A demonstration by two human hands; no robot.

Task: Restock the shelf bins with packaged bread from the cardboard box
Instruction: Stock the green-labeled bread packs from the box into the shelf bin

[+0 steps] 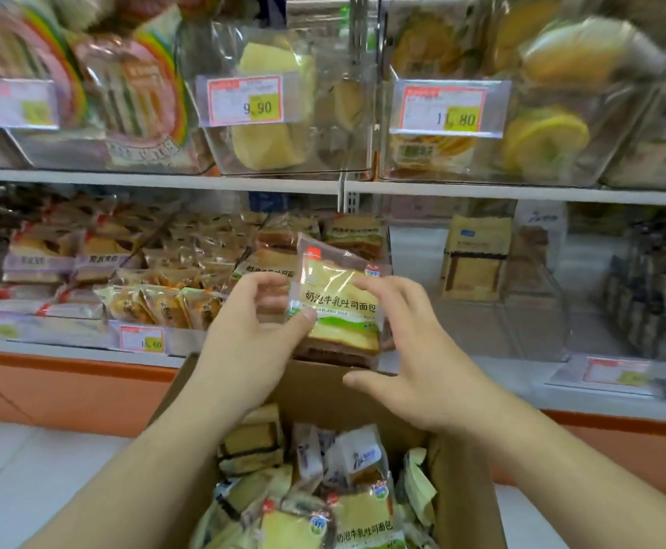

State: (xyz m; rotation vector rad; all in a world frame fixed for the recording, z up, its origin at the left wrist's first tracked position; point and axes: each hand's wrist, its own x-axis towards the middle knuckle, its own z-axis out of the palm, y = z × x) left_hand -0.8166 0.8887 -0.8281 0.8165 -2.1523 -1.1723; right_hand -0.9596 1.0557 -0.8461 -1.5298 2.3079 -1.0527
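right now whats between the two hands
In the head view, a packaged toast bread sits between them: the left hand pinches its left edge, and the right hand has open fingers at its right edge, above the cardboard box.

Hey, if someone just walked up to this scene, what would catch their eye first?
Dead centre, both hands, left and right, hold a packet of sliced bread up before the lower shelf. Below them an open cardboard box is full of similar packets. On the upper shelf, a red-bordered price tag with a yellow patch stands out.
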